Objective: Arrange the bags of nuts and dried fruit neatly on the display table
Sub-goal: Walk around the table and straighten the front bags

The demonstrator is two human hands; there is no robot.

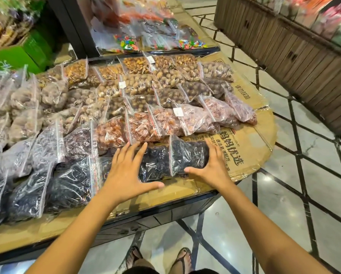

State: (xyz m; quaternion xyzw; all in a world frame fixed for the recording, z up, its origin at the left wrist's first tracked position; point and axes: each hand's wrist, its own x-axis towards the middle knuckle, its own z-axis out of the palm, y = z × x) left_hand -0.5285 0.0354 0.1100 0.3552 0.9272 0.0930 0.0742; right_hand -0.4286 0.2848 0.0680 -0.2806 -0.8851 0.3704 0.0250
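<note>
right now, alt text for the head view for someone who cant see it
A person's left hand and right hand rest on clear bags of dark dried fruit near the front edge of a cardboard-covered display table. Rows of nut bags lie behind them.

Left hand lies flat and splayed, pointing to 12 o'clock; right hand is straight-fingered, thumb stretched toward 9 o'clock.

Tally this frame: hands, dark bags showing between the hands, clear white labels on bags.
Hands: 2, left hand and right hand
Dark bags between them: 2, left dark bag and right dark bag
White labels: 3
Total: 7
</note>
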